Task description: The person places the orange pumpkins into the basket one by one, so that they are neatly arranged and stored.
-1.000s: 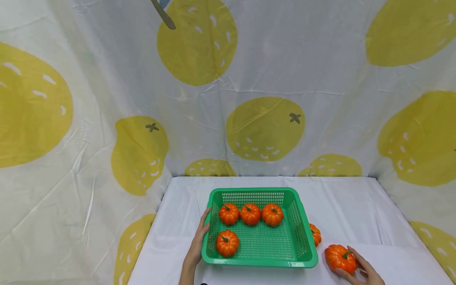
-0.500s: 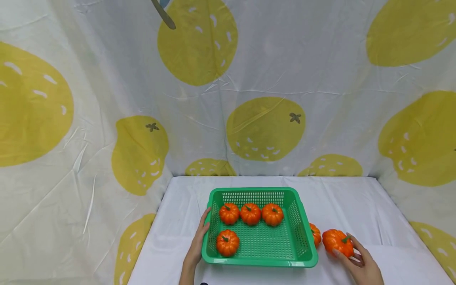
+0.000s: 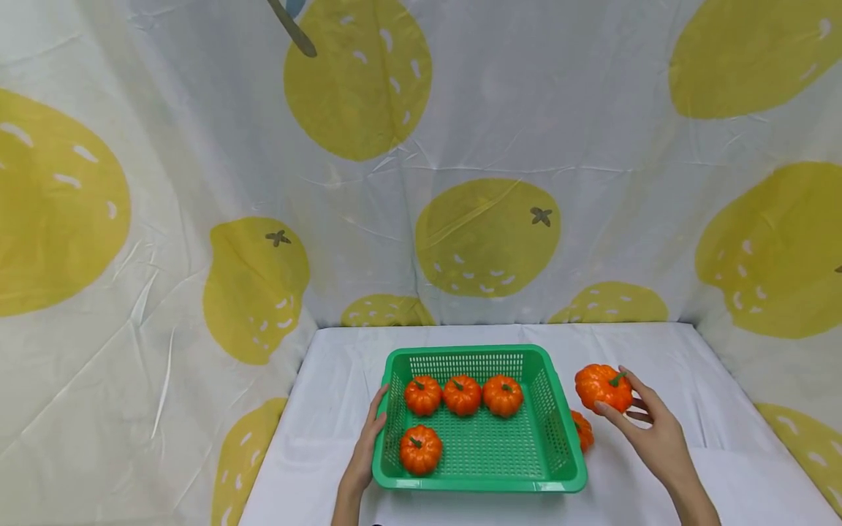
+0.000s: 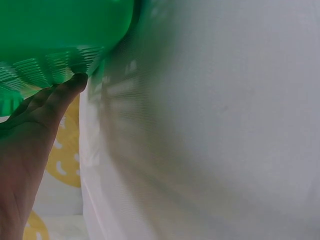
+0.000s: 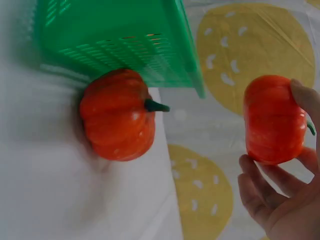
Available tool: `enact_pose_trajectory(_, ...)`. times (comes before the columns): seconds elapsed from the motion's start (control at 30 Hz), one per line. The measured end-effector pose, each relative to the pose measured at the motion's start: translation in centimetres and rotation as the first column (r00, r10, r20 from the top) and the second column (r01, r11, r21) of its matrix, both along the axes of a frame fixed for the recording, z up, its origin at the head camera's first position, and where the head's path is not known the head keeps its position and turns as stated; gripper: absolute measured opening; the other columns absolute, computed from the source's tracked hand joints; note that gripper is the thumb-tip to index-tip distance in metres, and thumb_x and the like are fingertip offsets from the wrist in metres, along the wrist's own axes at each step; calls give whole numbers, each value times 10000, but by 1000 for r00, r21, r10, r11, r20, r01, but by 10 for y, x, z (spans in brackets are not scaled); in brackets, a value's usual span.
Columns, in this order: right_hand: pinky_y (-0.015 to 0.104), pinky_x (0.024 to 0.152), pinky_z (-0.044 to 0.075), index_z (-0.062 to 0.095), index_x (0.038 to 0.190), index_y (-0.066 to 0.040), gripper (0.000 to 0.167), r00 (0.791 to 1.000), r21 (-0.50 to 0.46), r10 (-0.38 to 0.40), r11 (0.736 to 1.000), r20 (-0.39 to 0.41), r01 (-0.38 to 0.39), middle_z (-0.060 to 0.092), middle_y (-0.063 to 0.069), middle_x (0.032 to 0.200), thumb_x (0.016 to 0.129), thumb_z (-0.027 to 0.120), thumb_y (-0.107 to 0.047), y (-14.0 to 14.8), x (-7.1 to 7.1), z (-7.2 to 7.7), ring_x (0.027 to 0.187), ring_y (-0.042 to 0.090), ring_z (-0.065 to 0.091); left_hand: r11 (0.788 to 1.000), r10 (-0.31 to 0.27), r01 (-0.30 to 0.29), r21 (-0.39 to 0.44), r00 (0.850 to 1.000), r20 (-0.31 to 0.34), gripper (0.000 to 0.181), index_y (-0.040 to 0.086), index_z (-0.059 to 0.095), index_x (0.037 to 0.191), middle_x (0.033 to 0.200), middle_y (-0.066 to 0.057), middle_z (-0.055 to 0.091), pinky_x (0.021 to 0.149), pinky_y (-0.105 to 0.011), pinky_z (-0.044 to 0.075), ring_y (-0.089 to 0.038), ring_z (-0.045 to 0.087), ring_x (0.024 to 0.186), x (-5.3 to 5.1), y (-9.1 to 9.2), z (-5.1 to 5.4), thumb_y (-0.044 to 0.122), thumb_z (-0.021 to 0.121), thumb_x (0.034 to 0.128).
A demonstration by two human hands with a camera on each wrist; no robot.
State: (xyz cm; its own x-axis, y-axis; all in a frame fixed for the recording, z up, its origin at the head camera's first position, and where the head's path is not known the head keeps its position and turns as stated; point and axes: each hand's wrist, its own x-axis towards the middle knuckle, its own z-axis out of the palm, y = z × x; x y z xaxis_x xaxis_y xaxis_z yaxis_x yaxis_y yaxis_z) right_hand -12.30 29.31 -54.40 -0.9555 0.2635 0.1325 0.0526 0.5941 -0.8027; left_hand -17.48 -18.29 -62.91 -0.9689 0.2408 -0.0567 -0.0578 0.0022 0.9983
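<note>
In the head view, my right hand (image 3: 651,427) holds a small orange pumpkin (image 3: 600,387) in the air, right of the green basket (image 3: 480,486). The right wrist view shows thumb and fingertips gripping this pumpkin (image 5: 272,120), its green stem toward the palm. Another pumpkin (image 5: 117,117) sits on the table against the basket's right side, partly hidden by the rim in the head view. My left hand (image 3: 363,449) rests along the basket's left side, fingers extended; the left wrist view shows this hand (image 4: 35,135) touching the slotted wall (image 4: 55,65).
Inside the basket, three pumpkins form a back row, the middle one (image 3: 463,395) between two others. One more pumpkin (image 3: 421,449) sits at the front left. A white cloth (image 3: 658,365) covers the table, and a lemon-print curtain (image 3: 368,241) rises behind and beside it.
My right hand has lifted the pumpkin off the table and carried it up, farther away and slightly left. The left hand and the basket stay in place.
</note>
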Motion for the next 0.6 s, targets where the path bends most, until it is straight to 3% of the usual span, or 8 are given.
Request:
enact_pose_trajectory(0.1,13,792,433,428,1591,-264,763,995,11,58,998,-79,-58,515,-159,1472,926,790,-357,-8,-8,4,1021,-215,434,1000,1,-1,-7,1000,-4,552,342,151,1665,1763,-87,-7,1218,-743,-19,-430,-30,1611,0,0,-1,427,242,1128)
enact_pose_trajectory(0.17,30,809,441,453,1576,-279,747,990,19,94,996,-102,-92,517,-220,1419,918,801,-346,-15,-12,5,1033,-207,451,1000,4,-4,-6,1000,3,553,344,156,1664,1763,-84,-2,1219,-741,-21,-423,-29,1612,0,0,0,432,251,1126)
enact_pose_trajectory(0.37,114,843,471,469,1567,-237,717,977,36,187,982,-99,-185,594,93,1433,932,784,-348,-34,-24,8,1056,-188,444,1000,-5,5,6,1000,14,548,367,149,1659,1763,-65,-4,1229,-728,-21,-401,-31,1617,0,0,0,436,249,1125)
enact_pose_trajectory(0.6,197,880,517,444,1577,-216,720,966,15,256,967,-38,-256,600,62,1429,953,750,-401,-51,-33,5,1090,-120,457,1000,2,-2,-3,1000,7,548,373,153,1658,1764,-59,-7,1221,-737,-28,-406,-40,1617,1,1,0,434,252,1123)
